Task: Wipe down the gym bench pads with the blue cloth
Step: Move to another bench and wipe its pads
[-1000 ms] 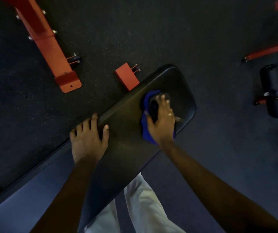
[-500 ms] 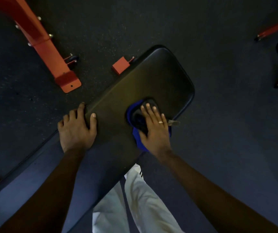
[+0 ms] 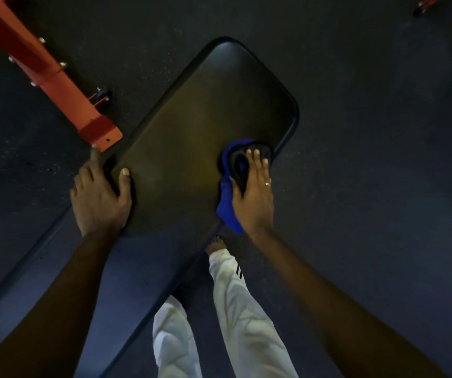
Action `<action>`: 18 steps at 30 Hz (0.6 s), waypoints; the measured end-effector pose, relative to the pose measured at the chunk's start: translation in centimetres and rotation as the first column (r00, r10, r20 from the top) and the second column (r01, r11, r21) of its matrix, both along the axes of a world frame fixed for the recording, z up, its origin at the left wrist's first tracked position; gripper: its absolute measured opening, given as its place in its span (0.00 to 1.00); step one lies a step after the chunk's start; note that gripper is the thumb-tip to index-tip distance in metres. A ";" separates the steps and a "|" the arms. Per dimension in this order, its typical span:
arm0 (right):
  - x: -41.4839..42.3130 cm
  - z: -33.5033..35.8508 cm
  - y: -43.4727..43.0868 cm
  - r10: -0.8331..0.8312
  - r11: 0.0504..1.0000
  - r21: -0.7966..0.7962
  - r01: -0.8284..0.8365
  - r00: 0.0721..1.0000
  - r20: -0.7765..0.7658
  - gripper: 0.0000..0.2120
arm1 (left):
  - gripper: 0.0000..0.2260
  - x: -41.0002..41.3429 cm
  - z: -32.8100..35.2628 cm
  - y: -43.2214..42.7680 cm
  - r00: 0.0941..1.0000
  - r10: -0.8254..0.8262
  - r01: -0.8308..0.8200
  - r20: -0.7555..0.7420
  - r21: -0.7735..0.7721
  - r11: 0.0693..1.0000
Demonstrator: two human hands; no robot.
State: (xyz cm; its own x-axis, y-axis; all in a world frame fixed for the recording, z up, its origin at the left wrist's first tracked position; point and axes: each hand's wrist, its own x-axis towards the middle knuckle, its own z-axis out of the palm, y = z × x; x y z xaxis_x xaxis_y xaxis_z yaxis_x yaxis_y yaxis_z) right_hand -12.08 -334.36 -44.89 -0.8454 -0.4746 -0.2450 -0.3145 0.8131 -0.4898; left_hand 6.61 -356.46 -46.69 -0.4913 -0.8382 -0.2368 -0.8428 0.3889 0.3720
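Dim light here, and the black bench pad (image 3: 205, 126) blends into the dark rubber floor (image 3: 369, 159) along its far edge, so that outline is hard to trace. The pad's near end runs out of frame at the lower left, cut off by the picture's border. An orange steel frame leg (image 3: 55, 80) comes in from the upper left corner, its top cropped away, and its foot plate sits just beside the pad's left edge. Up in the far right corner, some dark equipment with a red bar is only partly in view, too clipped to name.

Now the blue cloth (image 3: 229, 203): it lies on the pad's right edge, near the rounded far-right corner, bunched and partly hidden under the right hand (image 3: 253, 195). A dark patch shows within the cloth under the fingertips; what it is cannot be told. That right hand lies flat on top of the cloth, fingers extended and close together, pressing it to the pad, a ring on one finger. The left hand (image 3: 100, 196) rests across the pad on the opposite, left edge, fingers spread, thumb up on the pad surface, well apart from the cloth. Below the pad's near-right edge, white trousers (image 3: 235, 309) with black stripes and a bare foot (image 3: 215, 245) show.
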 end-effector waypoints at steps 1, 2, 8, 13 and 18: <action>-1.0 0.1 0.3 -0.001 1.000 -0.010 0.001 1.000 0.020 0.33 | 0.30 0.6 0.3 0.4 1.000 -0.021 0.021 -0.019 0.005 1.000; -2.2 0.2 0.2 -0.028 0.999 -0.018 0.028 0.999 0.018 0.33 | 0.30 1.4 0.6 0.9 0.999 -0.049 0.049 -0.023 0.005 0.999; -4.0 -0.1 -2.8 -0.353 0.933 -0.088 0.349 0.935 -0.026 0.31 | 0.32 10.0 2.0 2.2 0.992 -0.058 0.053 0.114 0.047 0.997; 2.3 0.7 -0.6 0.164 0.985 0.070 -0.157 0.980 -0.110 0.36 | 0.33 10.1 1.7 2.3 0.990 -0.055 0.052 0.129 0.023 0.998; -3.1 0.7 -1.8 0.235 0.971 0.092 -0.221 0.955 -0.183 0.34 | 0.33 10.4 1.5 2.1 0.991 -0.069 0.069 0.114 -0.001 0.998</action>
